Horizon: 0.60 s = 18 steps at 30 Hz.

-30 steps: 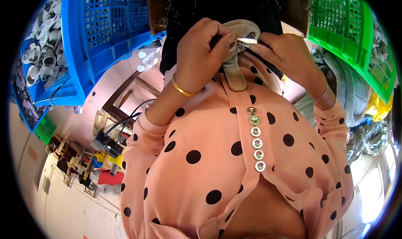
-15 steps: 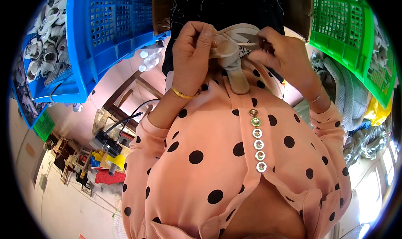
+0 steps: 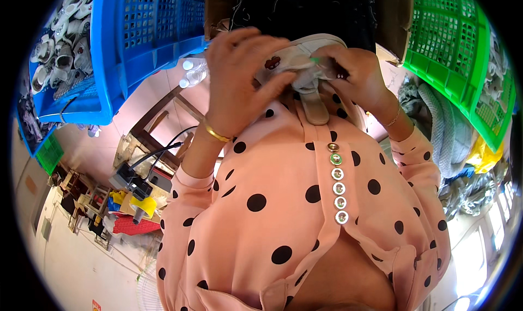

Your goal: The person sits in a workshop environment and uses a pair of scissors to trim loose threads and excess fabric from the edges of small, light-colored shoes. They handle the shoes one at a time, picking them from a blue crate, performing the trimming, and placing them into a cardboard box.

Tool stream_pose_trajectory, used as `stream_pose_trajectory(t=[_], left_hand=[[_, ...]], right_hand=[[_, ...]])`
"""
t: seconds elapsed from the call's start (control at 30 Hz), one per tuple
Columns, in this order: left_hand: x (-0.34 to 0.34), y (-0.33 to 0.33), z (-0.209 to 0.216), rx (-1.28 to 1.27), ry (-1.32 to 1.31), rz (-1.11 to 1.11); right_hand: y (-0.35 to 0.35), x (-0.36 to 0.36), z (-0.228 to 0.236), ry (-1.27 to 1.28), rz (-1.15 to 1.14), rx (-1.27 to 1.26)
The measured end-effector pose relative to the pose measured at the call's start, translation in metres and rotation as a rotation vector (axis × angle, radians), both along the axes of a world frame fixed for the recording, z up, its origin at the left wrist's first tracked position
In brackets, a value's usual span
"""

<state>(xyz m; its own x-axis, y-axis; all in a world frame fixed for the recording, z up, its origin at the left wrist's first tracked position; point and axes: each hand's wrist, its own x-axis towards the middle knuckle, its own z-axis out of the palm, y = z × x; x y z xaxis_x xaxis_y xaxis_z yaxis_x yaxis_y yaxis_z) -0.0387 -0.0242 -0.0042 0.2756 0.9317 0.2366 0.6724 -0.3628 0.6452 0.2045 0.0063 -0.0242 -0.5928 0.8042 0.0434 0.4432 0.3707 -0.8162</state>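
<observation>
A small off-white shoe [image 3: 314,43] rests against my lap at the lower front of my shirt, with a dark red-brown patch [image 3: 272,63] on its left side. Its beige tongue-like flap [image 3: 315,108] hangs toward me. My left hand [image 3: 237,85] lies over the shoe's left side, fingers stretched and slightly blurred, thumb apart. My right hand [image 3: 357,77] is closed on the shoe's right side, its fingertips bent in at the opening. Something small and greenish shows beside those fingertips, too blurred to name. The fingers hide part of the shoe.
A blue plastic crate [image 3: 111,66] stands at the left, with several small white shoes [image 3: 62,60] beyond its wall. At the right is a green crate [image 3: 444,44]. Grey fabric [image 3: 438,120] and a yellow bag [image 3: 484,157] lie below it. Clear bottles [image 3: 194,72] stand near the blue crate.
My left hand has let go of its pinch, and its fingers have spread over the shoe. The light strip stretched between my hands no longer shows. My right hand has moved slightly left.
</observation>
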Motion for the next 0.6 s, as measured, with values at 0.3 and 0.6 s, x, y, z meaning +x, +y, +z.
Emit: stream_pose_trajectory(t=[0.3, 0.6], left_hand=[[0.014, -0.002, -0.009, -0.569, -0.533, 0.08], [-0.005, 0.012, -0.005, -0.911, -0.651, -0.098]], right_hand=[[0.026, -0.013, 0.026, -0.058, -0.058, -0.474], [0.035, -0.004, 0.028, 0.009, -0.114, -0.863]])
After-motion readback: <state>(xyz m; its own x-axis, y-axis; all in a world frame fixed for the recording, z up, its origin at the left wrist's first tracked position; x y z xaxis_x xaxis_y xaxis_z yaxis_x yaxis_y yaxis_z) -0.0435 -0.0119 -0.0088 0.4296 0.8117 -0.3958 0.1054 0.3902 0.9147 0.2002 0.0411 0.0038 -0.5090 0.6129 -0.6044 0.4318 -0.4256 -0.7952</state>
